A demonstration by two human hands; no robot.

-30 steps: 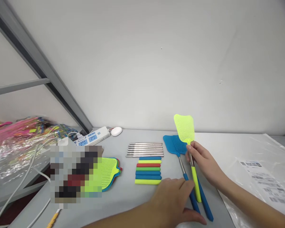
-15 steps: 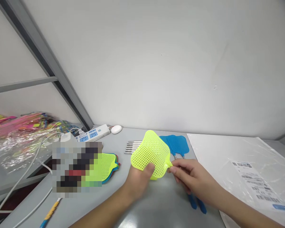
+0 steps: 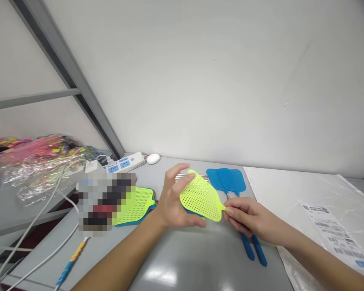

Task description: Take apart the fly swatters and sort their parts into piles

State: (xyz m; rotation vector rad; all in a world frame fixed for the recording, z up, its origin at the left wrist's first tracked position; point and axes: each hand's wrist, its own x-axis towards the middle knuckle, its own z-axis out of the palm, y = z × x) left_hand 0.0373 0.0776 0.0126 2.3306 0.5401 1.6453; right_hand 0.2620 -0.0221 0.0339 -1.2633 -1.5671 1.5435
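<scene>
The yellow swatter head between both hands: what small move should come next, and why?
Probably a slight pull apart. The left hand cups the yellow head and the right hand pinches its neck, where the head joins the handle. The joint itself is hidden by fingers, so I cannot tell if it is seated.

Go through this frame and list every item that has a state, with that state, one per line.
Left hand: gripping the yellow swatter head.
Right hand: pinching the head's neck.
Yellow swatter head: held above the table, tilted.
Blue swatters: lying flat, side by side.
Stack of swatter heads: flat on the table.
Power strip: plug inserted.
</scene>
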